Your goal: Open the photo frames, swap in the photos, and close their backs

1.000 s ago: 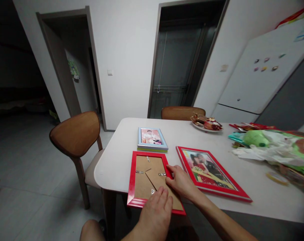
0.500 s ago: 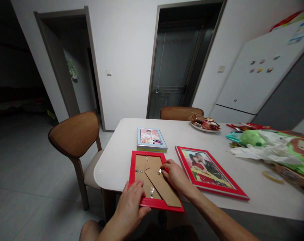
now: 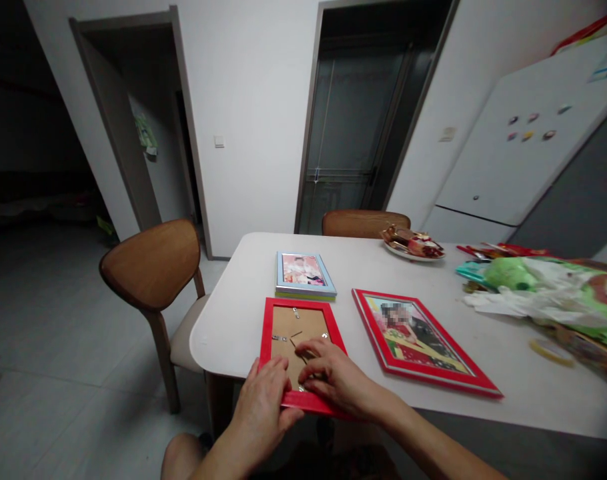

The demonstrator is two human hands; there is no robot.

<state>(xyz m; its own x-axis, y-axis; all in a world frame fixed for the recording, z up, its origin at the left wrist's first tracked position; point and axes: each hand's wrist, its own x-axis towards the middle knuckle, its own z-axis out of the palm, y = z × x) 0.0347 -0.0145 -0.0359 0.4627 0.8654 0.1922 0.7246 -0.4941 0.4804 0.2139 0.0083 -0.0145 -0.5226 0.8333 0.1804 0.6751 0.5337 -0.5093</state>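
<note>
A red picture frame (image 3: 267, 333) lies face down at the table's near edge, with its brown backing board (image 3: 283, 320) showing. My left hand (image 3: 263, 397) grips the lower left corner, thumb at the near edge and fingers on top. Across the lower right part of the back lies my right hand (image 3: 338, 379), its fingers curled at the lower metal clip (image 3: 301, 388). That hand covers most of the stand flap. Other metal clips show at the top (image 3: 296, 313), left and right of the backing.
A second red frame (image 3: 423, 379) lies face up on the right. Behind my hands is a light blue frame (image 3: 328, 280) stacked on a green one. Farther off are a plate (image 3: 408, 255), green and white wrapping (image 3: 528, 287) and a tape roll (image 3: 551, 352). Wooden chairs (image 3: 151, 263) stand around the table.
My right hand has moved from the right clip down and left to the lower clip, now covering the stand flap. My left hand keeps its hold on the corner.
</note>
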